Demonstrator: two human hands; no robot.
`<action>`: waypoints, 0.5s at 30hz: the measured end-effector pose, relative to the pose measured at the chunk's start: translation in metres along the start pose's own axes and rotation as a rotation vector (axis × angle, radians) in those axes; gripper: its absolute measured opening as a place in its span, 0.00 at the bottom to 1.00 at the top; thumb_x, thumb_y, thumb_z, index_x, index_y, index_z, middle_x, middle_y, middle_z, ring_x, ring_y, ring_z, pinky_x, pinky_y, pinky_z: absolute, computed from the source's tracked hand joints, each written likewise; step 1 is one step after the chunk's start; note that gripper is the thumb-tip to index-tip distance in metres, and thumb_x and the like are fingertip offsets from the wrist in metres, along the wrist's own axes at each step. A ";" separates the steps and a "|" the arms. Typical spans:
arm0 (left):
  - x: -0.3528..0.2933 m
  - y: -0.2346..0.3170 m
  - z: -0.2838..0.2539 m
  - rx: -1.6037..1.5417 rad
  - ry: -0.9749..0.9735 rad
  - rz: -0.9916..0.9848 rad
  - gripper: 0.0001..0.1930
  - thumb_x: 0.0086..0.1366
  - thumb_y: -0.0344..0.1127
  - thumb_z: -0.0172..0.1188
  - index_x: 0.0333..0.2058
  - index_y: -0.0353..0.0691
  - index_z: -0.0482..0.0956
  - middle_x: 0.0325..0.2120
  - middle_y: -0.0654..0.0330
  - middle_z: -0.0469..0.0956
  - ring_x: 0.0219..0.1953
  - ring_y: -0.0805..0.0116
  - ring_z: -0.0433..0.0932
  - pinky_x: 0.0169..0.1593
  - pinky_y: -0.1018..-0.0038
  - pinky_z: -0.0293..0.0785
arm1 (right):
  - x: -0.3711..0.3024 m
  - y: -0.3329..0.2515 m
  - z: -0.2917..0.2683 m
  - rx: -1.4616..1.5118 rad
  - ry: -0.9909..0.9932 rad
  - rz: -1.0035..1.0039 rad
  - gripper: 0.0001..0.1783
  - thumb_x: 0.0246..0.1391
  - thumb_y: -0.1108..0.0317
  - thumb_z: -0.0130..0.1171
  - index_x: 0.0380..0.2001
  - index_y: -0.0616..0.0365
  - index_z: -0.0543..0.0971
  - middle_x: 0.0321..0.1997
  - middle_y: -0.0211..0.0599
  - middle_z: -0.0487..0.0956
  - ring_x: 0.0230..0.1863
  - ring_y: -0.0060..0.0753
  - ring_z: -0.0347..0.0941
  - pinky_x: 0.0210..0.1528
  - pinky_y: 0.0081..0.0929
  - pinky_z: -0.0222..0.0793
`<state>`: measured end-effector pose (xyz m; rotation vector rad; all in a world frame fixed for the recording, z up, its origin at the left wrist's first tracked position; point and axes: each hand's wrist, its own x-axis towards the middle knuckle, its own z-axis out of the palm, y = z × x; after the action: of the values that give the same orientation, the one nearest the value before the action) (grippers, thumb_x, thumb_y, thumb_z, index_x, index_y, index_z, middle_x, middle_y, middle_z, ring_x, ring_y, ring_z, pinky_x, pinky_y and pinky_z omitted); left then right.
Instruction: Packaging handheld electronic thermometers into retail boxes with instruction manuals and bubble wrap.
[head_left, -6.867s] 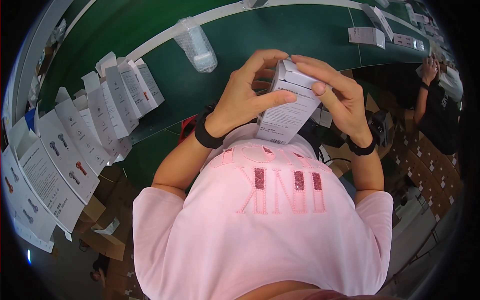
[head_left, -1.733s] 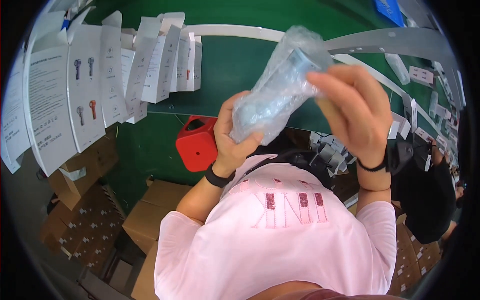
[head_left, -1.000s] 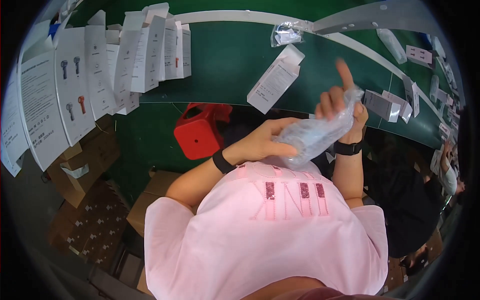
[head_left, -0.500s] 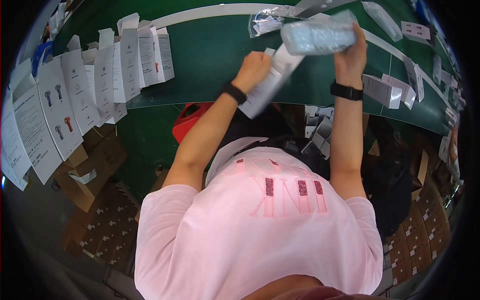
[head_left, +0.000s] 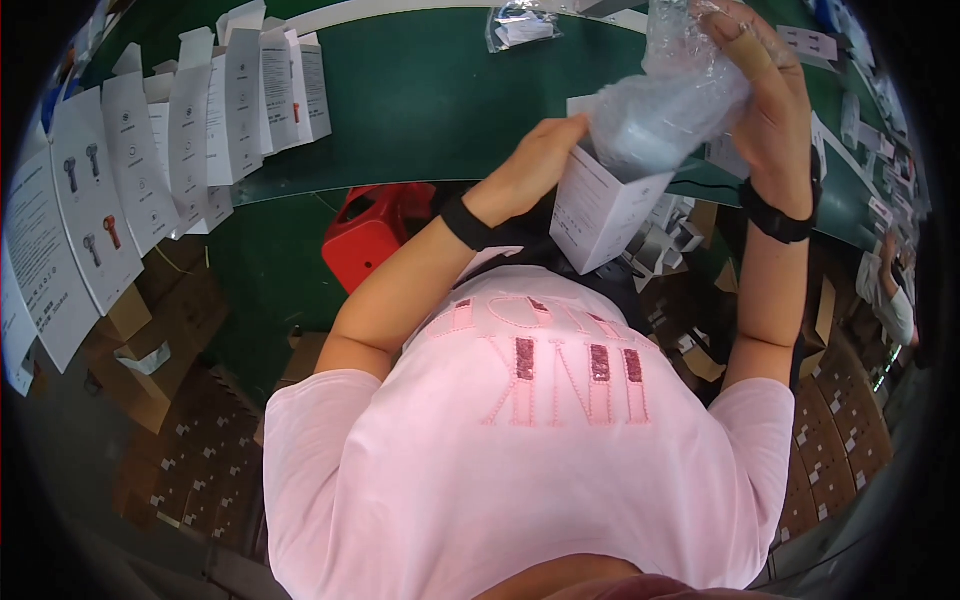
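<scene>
My left hand [head_left: 535, 168] grips the upper left edge of a white cardboard box [head_left: 606, 212], which is tilted with its open top facing up and away. In my right hand [head_left: 765, 90] is a bubble-wrapped item [head_left: 655, 125], pale blue-white under clear plastic. Its lower end sits at the mouth of the box, partly inside; how deep it goes is hidden. The fingers of my right hand are closed round the upper part of the wrap. Both wrists wear black bands.
Several open white boxes [head_left: 130, 165] stand in a row on the green table [head_left: 430, 100] at left. A clear bag with papers [head_left: 522, 27] lies at the back. Below are a red plastic stool [head_left: 365, 235] and brown cartons [head_left: 215, 450]. Another person's arm [head_left: 890, 290] shows at far right.
The white box has turned its open top up and moved right. My right hand has brought the bubble-wrapped item down from above the table to the box's mouth.
</scene>
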<state>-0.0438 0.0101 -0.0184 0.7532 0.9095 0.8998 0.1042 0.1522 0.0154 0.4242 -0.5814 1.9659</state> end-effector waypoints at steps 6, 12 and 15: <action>0.012 -0.023 0.018 -0.132 -0.080 -0.076 0.27 0.72 0.45 0.32 0.39 0.27 0.75 0.31 0.56 0.80 0.33 0.72 0.76 0.40 0.73 0.71 | 0.016 -0.027 0.065 -0.727 0.100 0.269 0.12 0.57 0.67 0.60 0.39 0.65 0.78 0.37 0.34 0.80 0.35 0.27 0.76 0.40 0.23 0.71; 0.005 -0.016 0.026 0.060 0.031 0.069 0.21 0.70 0.43 0.36 0.32 0.28 0.69 0.25 0.46 0.73 0.29 0.61 0.74 0.37 0.68 0.69 | -0.012 -0.052 0.131 -1.349 0.368 0.365 0.21 0.59 0.59 0.58 0.43 0.70 0.77 0.43 0.42 0.78 0.40 0.28 0.74 0.44 0.23 0.68; -0.007 -0.005 0.026 0.433 0.009 0.194 0.18 0.69 0.41 0.40 0.30 0.30 0.67 0.29 0.40 0.71 0.34 0.52 0.72 0.39 0.65 0.67 | -0.006 -0.062 0.131 -1.259 0.334 0.486 0.19 0.59 0.61 0.56 0.44 0.69 0.77 0.39 0.40 0.77 0.38 0.27 0.72 0.43 0.22 0.67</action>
<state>-0.0208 -0.0023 -0.0093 1.2271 1.0672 0.8843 0.1683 0.0970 0.1332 -0.8706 -1.6090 1.6229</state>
